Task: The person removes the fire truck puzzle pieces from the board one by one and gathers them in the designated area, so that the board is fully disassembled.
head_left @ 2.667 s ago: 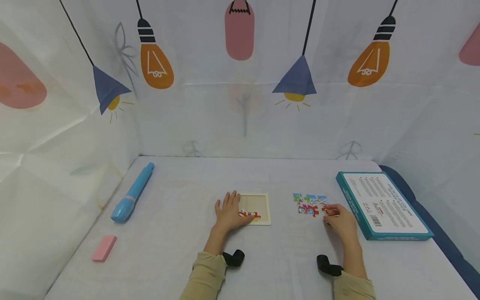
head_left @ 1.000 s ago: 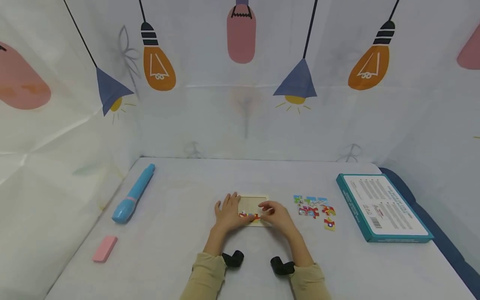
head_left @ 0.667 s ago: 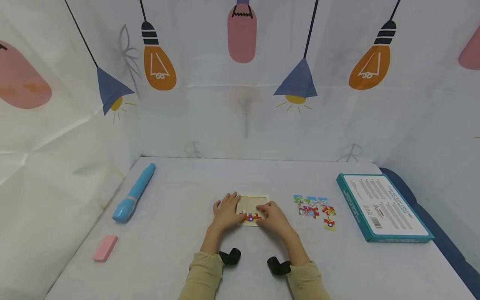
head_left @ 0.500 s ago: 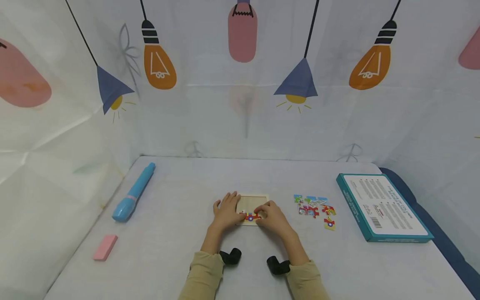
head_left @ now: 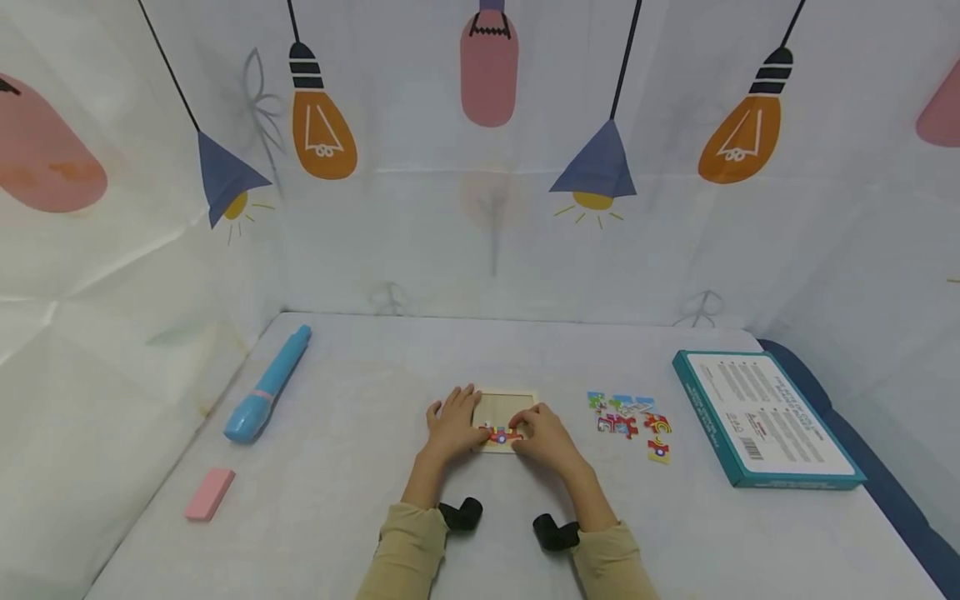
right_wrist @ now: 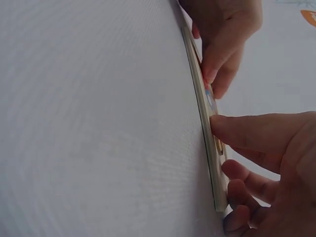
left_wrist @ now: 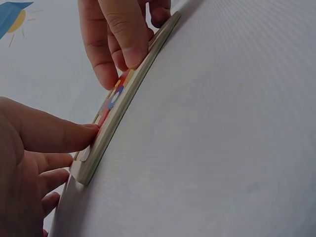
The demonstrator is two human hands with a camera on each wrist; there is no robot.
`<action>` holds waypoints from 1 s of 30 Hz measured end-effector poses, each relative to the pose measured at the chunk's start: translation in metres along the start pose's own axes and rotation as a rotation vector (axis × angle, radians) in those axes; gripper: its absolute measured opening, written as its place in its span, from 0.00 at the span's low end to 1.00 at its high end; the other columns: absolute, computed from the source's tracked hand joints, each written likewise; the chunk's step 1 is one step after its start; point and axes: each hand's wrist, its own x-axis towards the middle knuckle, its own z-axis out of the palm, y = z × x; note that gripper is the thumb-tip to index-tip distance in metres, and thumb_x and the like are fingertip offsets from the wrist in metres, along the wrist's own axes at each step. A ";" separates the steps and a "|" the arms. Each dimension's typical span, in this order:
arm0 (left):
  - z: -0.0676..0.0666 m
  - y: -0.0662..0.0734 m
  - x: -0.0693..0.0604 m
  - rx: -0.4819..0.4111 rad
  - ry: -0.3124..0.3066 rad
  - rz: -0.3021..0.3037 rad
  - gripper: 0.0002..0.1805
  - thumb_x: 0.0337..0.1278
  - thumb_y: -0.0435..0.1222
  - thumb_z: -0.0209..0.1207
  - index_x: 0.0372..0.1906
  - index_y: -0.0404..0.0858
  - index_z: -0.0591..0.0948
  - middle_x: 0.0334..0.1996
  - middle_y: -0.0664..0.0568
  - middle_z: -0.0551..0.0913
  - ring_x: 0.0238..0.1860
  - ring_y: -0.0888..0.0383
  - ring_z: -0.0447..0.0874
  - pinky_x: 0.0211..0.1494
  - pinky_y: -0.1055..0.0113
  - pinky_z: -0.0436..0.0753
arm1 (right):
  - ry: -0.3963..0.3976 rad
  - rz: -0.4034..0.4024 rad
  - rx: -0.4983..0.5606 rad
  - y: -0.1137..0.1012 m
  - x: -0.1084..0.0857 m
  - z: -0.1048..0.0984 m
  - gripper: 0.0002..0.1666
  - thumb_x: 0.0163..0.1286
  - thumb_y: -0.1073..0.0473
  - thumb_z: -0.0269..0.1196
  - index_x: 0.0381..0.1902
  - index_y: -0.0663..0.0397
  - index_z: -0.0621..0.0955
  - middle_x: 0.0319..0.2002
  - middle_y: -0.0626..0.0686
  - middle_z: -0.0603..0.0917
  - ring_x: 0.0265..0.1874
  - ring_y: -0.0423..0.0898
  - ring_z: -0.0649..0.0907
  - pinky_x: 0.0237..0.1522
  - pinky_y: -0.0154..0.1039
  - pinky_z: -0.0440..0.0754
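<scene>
A small wooden puzzle tray (head_left: 504,398) lies on the table, with a row of colourful jigsaw pieces (head_left: 501,435) along its near edge. My left hand (head_left: 452,427) rests at the tray's left side, fingers spread, its thumb pressing on the row, as the left wrist view (left_wrist: 79,136) of the thumb shows. My right hand (head_left: 547,435) is at the tray's right side, thumb and forefinger pinching a jigsaw piece at the row's right end; that piece is mostly hidden by the fingers. In the right wrist view the right thumb (right_wrist: 237,131) touches the tray's near edge.
Several loose jigsaw pieces (head_left: 626,415) lie right of the tray, one piece (head_left: 659,451) nearer me. Further right is a teal and white box (head_left: 772,417). At left lie a blue wand-shaped object (head_left: 266,387) and a pink block (head_left: 210,495).
My right hand has come left from the loose pieces to the tray with a jigsaw piece. My left thumb has shifted slightly left, baring more of the row. Both hands barely move in the last half second.
</scene>
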 end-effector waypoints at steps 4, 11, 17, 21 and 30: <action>-0.001 0.000 0.000 -0.004 -0.006 0.004 0.37 0.44 0.45 0.63 0.64 0.38 0.69 0.68 0.47 0.62 0.70 0.48 0.53 0.64 0.42 0.48 | 0.010 -0.029 0.028 0.000 0.001 0.000 0.13 0.48 0.67 0.69 0.33 0.54 0.79 0.34 0.52 0.74 0.33 0.47 0.72 0.38 0.44 0.71; -0.001 0.000 0.000 0.009 -0.007 0.006 0.38 0.43 0.44 0.62 0.64 0.38 0.69 0.68 0.47 0.62 0.69 0.48 0.53 0.63 0.42 0.49 | 0.000 -0.022 0.139 -0.001 -0.001 0.000 0.12 0.51 0.69 0.66 0.33 0.56 0.77 0.28 0.48 0.77 0.26 0.42 0.72 0.28 0.36 0.70; -0.002 0.000 -0.001 0.015 -0.016 0.008 0.38 0.42 0.44 0.61 0.64 0.38 0.68 0.68 0.47 0.62 0.69 0.48 0.53 0.63 0.42 0.49 | 0.014 -0.014 0.193 0.000 -0.003 0.000 0.10 0.52 0.70 0.64 0.32 0.55 0.76 0.28 0.49 0.78 0.26 0.42 0.74 0.28 0.36 0.71; -0.002 -0.002 0.000 0.021 -0.013 0.006 0.39 0.42 0.45 0.62 0.64 0.38 0.68 0.68 0.47 0.62 0.69 0.48 0.53 0.63 0.42 0.49 | 0.065 -0.007 0.245 0.001 -0.002 -0.003 0.10 0.54 0.70 0.63 0.33 0.54 0.77 0.29 0.48 0.79 0.28 0.42 0.75 0.32 0.37 0.72; -0.003 0.001 -0.002 0.006 -0.014 0.022 0.39 0.42 0.45 0.62 0.64 0.37 0.68 0.67 0.46 0.63 0.69 0.48 0.54 0.62 0.41 0.49 | 0.111 0.148 0.363 0.026 -0.007 -0.031 0.11 0.57 0.71 0.60 0.40 0.61 0.76 0.33 0.54 0.79 0.33 0.46 0.76 0.31 0.35 0.73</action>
